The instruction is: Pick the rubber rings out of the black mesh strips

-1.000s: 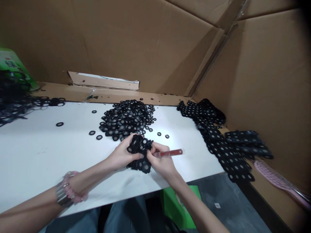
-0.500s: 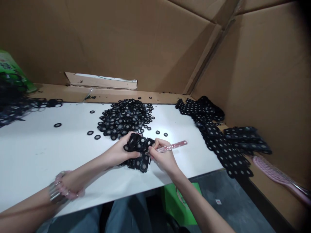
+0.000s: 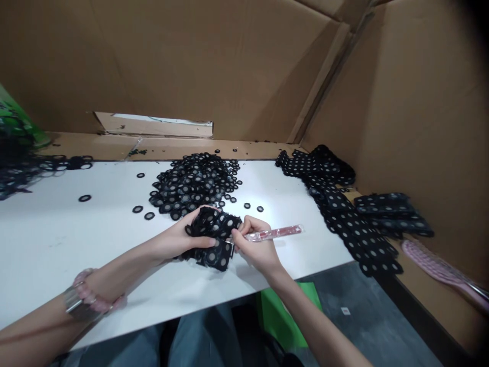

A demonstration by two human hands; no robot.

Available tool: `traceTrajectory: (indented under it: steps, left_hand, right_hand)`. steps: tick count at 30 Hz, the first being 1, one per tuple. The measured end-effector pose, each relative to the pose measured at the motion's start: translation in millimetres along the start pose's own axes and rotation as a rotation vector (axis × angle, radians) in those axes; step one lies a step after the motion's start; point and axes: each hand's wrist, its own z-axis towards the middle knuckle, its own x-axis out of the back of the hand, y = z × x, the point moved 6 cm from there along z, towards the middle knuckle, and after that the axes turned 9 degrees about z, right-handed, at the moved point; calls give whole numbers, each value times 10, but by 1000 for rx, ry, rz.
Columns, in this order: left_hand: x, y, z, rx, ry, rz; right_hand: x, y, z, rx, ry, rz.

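My left hand (image 3: 187,235) is closed round a bunched black piece with pale round dots (image 3: 219,254), held just above the white table. Pinched in my right hand (image 3: 255,243) is a thin tool with a pink, plastic-wrapped handle (image 3: 280,232) that points right. Its thin tip meets the right edge of the dotted piece; the exact contact is too small to tell. Behind my hands lies a heap of small black rings (image 3: 194,183), with several loose rings around it.
Long dotted black strips (image 3: 344,219) lie along the table's right side, beside folded dotted pieces (image 3: 393,211) and a pink hairbrush (image 3: 431,265). Black stringy scraps (image 3: 19,168) and a green package (image 3: 23,120) are at left. Cardboard walls (image 3: 191,66) stand behind.
The view has shifted slightly. The dotted piece is tilted a little differently in my left hand, and the pink handle has swung slightly and reaches further right.
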Motion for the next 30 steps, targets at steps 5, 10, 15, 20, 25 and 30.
traceTrajectory:
  steps: [5,10,15,20,25,30]
  left_hand:
    - [16,-23,-11,4,63,-9]
    - [36,-39,-8,-4,90,40]
    - [45,-52,2,17,91,6]
    - [15,-48,-4,55,33,-46]
    - [9,-14,5,15,21,16]
    - [22,47,26,-150,14,278]
  right_hand:
    - [-7,-3,-3,8,-13,6]
    - [-21,-6,-9,-11,-31,33]
    - [-42,-16,-14,-2,-44,26]
    - [-56,-8,-24,8,-53,-2]
    - [-65,-32,-26,73,-52,-139]
    - [-116,-21,3,78,-101,-266]
